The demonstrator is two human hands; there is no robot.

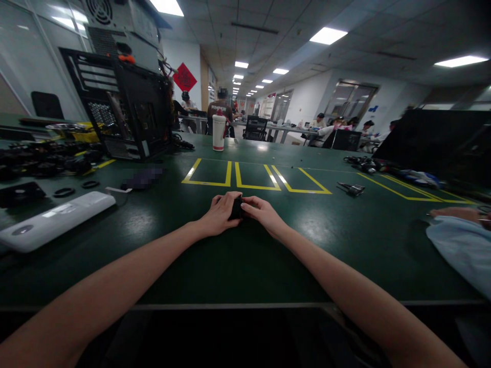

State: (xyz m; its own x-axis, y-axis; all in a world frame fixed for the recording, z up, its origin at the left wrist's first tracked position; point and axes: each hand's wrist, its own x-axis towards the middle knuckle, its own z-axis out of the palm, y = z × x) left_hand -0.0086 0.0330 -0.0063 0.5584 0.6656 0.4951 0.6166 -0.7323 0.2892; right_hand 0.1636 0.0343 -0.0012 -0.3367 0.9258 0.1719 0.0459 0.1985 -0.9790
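Note:
Both arms reach forward over the green table (261,266). Between them is a small black object (237,208), mostly covered by fingers, so its kind is unclear. My left hand (220,214) wraps around its left side, thumb at the near edge and fingers over the top. From the right, my right hand (262,212) pinches its edge with thumb and fingertips. The object is at or just above the tabletop, in front of the yellow tape outlines (257,187).
At left stand a white power strip (57,220), a black computer case (130,107) and piled black parts (49,158). Ahead is a white cup (219,133). Small metal-and-black parts (351,189) lie right. A co-worker's blue sleeve (460,245) and hand reach in at far right.

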